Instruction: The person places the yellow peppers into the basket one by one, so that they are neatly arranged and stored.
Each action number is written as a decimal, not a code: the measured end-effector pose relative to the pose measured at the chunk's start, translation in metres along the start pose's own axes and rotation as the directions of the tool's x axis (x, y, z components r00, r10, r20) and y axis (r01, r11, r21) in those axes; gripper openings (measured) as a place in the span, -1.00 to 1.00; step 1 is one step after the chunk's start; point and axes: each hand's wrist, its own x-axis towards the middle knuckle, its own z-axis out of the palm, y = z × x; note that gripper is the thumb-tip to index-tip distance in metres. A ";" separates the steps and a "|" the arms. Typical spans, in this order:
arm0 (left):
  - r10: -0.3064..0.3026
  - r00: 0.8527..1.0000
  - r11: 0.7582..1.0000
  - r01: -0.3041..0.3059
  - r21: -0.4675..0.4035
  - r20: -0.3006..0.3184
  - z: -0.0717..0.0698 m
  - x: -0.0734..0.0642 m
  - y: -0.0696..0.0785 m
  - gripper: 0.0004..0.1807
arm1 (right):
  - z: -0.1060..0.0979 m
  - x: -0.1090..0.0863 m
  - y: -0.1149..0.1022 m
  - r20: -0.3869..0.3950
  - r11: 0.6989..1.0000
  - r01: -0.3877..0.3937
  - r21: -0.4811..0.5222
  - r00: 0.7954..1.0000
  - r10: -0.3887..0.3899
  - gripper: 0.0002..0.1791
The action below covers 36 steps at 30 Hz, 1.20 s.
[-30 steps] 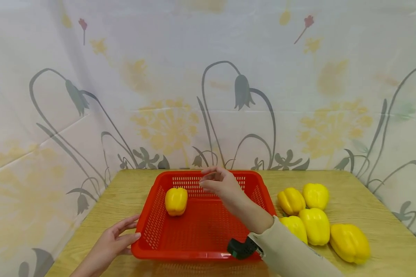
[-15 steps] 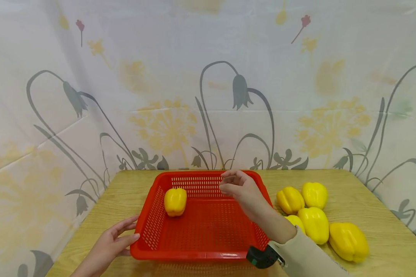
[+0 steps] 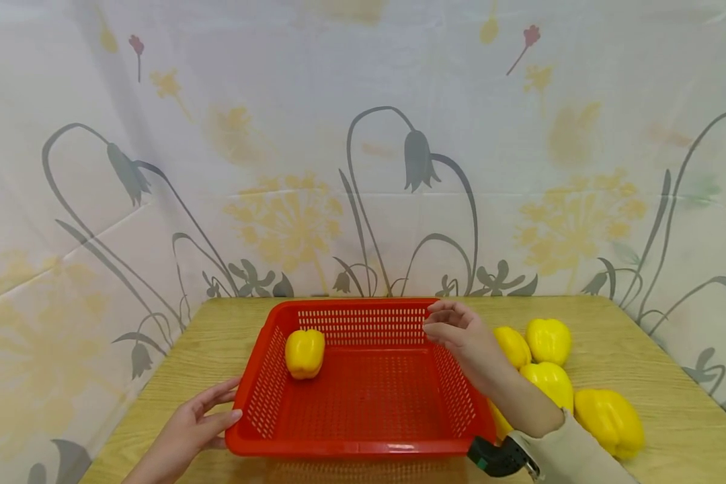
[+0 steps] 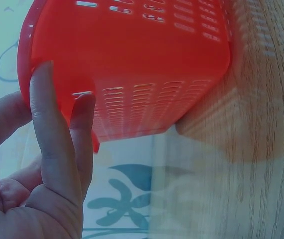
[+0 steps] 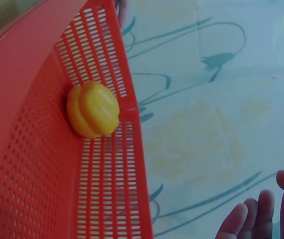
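The red basket [image 3: 363, 447] stood upright on the wooden table [image 3: 218, 336], its slotted walls and floor largely exposed to view. One yellow pepper [image 3: 305, 354] sat inside, toward the far left corner and close beside the left wall. The left hand [image 3: 190, 423] gripped the basket at its left side, thumb on the rim and fingers against the outer face of the wall, as the left wrist view confirmed. The right hand [image 3: 462, 336] was found relaxed, fingers loosely bent, thumb apart from them, and holding nothing; in the head view it overlapped the far right corner of the basket, while the right wrist view showed its fingertips well clear of the rim. A pale sleeve [image 3: 571, 454] covered the right forearm, with a black device [image 3: 496, 458] at the wrist. To the right of the basket lay a group of five yellow peppers [image 3: 548, 341], close together on the table, one of them mostly hidden behind the right arm. A pale sheet [image 3: 266, 81] printed with grey and yellow flowers hung behind the table
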 end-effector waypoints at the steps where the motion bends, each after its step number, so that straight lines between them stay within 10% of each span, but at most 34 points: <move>1: -0.001 1.000 1.000 0.001 -0.001 0.000 0.000 0.000 0.000 -0.24 | -0.002 -0.001 -0.001 -0.002 1.000 0.003 -0.006 1.000 -0.003 -0.82; 36: 0.004 1.000 1.000 -0.004 -0.006 0.009 0.000 0.000 0.001 -0.24 | -0.082 -0.030 -0.001 -0.090 0.999 0.047 0.006 0.995 -0.046 -0.78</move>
